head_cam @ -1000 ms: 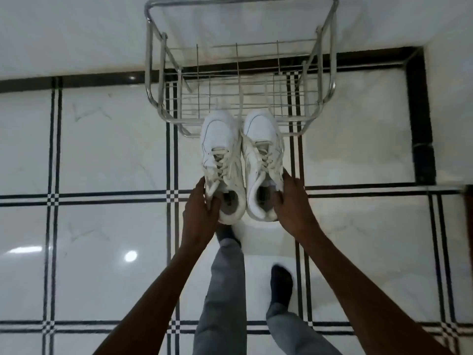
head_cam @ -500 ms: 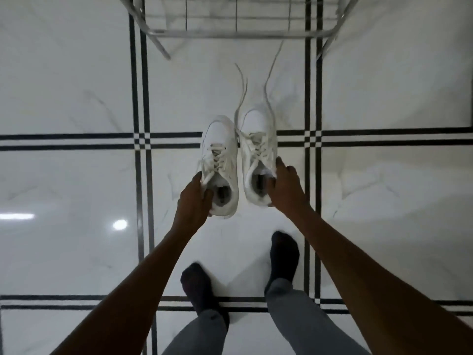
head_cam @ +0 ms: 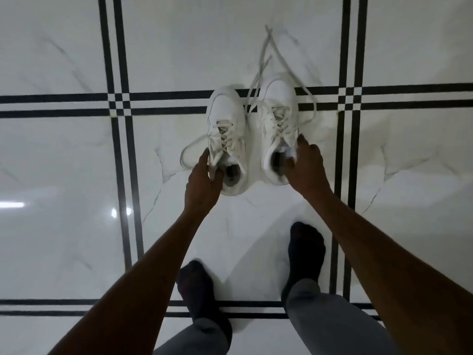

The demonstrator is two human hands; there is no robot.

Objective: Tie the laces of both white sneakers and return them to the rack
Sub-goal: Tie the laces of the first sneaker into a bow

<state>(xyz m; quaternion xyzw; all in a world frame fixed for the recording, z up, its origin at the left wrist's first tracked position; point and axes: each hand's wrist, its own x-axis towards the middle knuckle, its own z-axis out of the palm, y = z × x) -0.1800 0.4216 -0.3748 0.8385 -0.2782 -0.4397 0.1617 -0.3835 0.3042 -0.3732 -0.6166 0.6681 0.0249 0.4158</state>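
just each hand on sneakers' collars, bare floor all around

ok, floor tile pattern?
Glossy white marble floor crossed by paired black stripes in a grid; head view.

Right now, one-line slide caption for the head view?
Left hand and right hand grip two white lace-up sneakers, laces untied, on white marble floor.

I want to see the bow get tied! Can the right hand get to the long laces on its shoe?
Probably yes. The right hand already grips the right shoe at its heel opening, and the loose laces lie spread on the bare floor beyond the toe, with nothing covering them.
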